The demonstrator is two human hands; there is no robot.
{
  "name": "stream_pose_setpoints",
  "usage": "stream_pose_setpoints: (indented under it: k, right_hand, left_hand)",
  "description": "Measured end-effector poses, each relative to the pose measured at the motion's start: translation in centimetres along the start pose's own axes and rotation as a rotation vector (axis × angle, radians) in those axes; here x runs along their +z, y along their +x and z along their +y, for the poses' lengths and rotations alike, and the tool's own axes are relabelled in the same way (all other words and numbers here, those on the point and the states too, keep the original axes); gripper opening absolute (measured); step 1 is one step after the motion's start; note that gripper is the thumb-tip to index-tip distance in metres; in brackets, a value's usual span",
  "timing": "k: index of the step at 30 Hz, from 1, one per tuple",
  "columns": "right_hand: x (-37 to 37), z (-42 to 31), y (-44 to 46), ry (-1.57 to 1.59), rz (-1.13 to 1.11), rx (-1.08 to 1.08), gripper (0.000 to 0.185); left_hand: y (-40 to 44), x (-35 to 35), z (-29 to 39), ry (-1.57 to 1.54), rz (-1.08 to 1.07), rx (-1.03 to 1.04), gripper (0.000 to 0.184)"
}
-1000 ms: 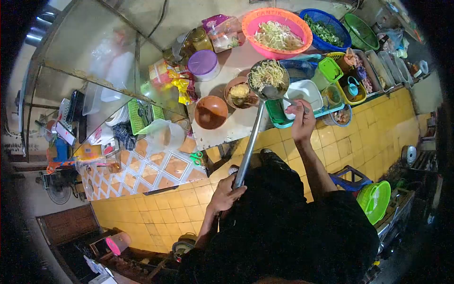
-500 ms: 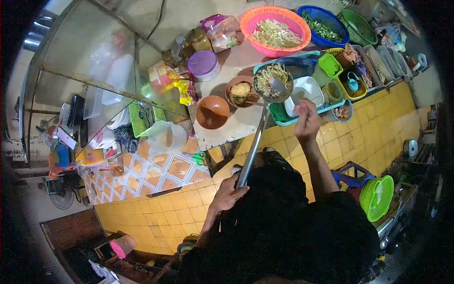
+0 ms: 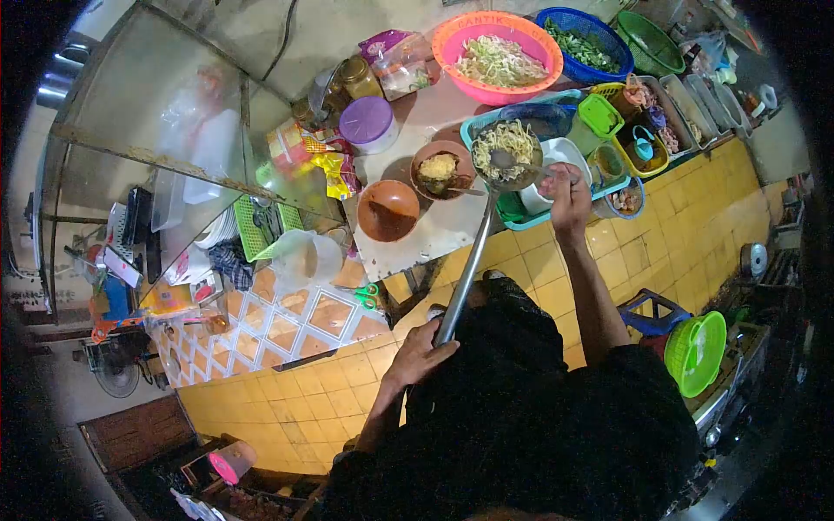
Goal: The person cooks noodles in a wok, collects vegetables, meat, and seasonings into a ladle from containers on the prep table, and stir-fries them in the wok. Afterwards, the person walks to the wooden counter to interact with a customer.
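Observation:
My left hand [image 3: 420, 354] is wrapped round the long metal handle of a noodle strainer [image 3: 470, 269]. Its round basket, full of noodles [image 3: 508, 143], is held over the near edge of a light blue tray [image 3: 526, 223]. With closed fingers my right hand [image 3: 569, 200] holds a metal spoon [image 3: 521, 165], whose bowl rests among the noodles. Left of the basket stands a brown bowl [image 3: 441, 193] with pale, crumbly food, dark sauce and a spoon handle over its rim. A second brown bowl [image 3: 388, 211] holds a dark liquid or stain.
A pink basin [image 3: 499, 91] of shredded vegetables and a blue basket [image 3: 599, 74] of greens stand at the back. Green scissors [image 3: 367, 296] lie on the patterned table. A white tub [image 3: 552, 161] sits in the tray. A purple-lidded tub [image 3: 367, 123] stands behind the bowls.
My right hand has moved up a little, and the spoon now lies more level across the noodles. The strainer stays nearly in place, with my left hand still on its handle.

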State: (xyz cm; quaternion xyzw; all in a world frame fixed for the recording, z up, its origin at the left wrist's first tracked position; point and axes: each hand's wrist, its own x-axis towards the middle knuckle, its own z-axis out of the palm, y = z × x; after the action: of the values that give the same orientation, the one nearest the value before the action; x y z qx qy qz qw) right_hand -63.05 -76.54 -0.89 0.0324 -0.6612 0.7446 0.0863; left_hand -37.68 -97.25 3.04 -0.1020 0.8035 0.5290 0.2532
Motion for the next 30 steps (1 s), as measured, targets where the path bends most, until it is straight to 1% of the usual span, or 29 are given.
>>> stream_pose_setpoints:
  k: [2, 5, 7, 8, 10, 11, 13, 14, 17, 18, 21, 23, 25, 27, 28, 29, 30]
  right_hand:
    - [0.1, -0.3, 0.1, 0.051, 0.006, 0.031, 0.022]
    - [0.2, -0.3, -0.1, -0.042, -0.034, -0.016, 0.021]
    - [0.1, 0.4, 0.1, 0.132, -0.050, 0.008, 0.020]
    - [0.0, 0.4, 0.1, 0.133, -0.049, 0.007, 0.020]
    - [0.1, -0.6, 0.2, 0.147, 0.098, 0.117, 0.020]
    - [0.1, -0.9, 0.2, 0.147, 0.097, 0.116, 0.020]
    - [-0.5, -1.4, 0.4, 0.101, 0.097, -0.033, 0.020]
    - [-1.0, -1.6, 0.6, 0.169, 0.071, 0.014, 0.021]
    - [-1.0, -5.1, 0.5, 0.165, 0.076, 0.056, 0.023]
    - [-1.5, -5.5, 0.7, 0.147, 0.023, -0.034, 0.022]
    - [-1.0, -9.4, 0.5, 0.234, 0.009, -0.060, 0.023]
    - [-0.3, -12.7, 0.1, 0.261, 0.045, -0.082, 0.021]
    - [-0.6, -15.2, -0.7, 0.383, -0.092, -0.096, 0.019]
    - [-0.2, -18.7, -2.2, 0.627, -0.157, -0.018, 0.017]
    - [0.1, -19.9, -2.8, 0.720, -0.130, -0.024, 0.018]
    - [-0.1, -21.3, -3.3, 0.801, -0.260, 0.005, 0.021]
    - [0.1, -22.6, -3.5, 0.834, -0.461, -0.045, 0.019]
  left_hand:
    - [0.2, -0.1, -0.1, -0.001, -0.003, 0.017, 0.037]
    - [0.1, -0.2, -0.1, -0.007, -0.012, 0.022, 0.038]
    - [0.1, -0.2, -0.3, -0.010, -0.015, 0.014, 0.039]
    - [0.1, -0.1, -0.6, -0.019, -0.003, 0.022, 0.039]
    - [-0.1, 0.0, -1.0, -0.028, 0.012, 0.033, 0.038]
    - [-0.2, 0.0, -1.1, -0.043, 0.020, 0.048, 0.037]
    - [-0.3, 0.0, -0.9, -0.061, 0.027, 0.065, 0.036]
    - [-0.5, -0.1, -0.5, -0.076, 0.029, 0.054, 0.035]
    - [-0.8, -0.1, -0.6, -0.092, 0.038, 0.047, 0.034]
    - [-0.9, -0.1, -0.8, -0.088, 0.044, 0.050, 0.034]
    - [-1.2, 0.0, -1.3, -0.132, 0.078, 0.076, 0.030]
    - [-1.6, 0.0, -1.6, -0.153, 0.092, 0.084, 0.028]
    - [-1.8, -0.2, -1.8, -0.172, 0.105, 0.089, 0.026]
    - [-2.1, -0.5, -1.7, -0.235, 0.117, 0.045, 0.024]
    - [-2.2, -0.6, -1.8, -0.232, 0.109, 0.044, 0.024]
    - [-2.2, -0.8, -2.0, -0.313, 0.115, 0.033, 0.023]
    - [-2.2, -1.0, -2.3, -0.392, 0.122, 0.023, 0.022]
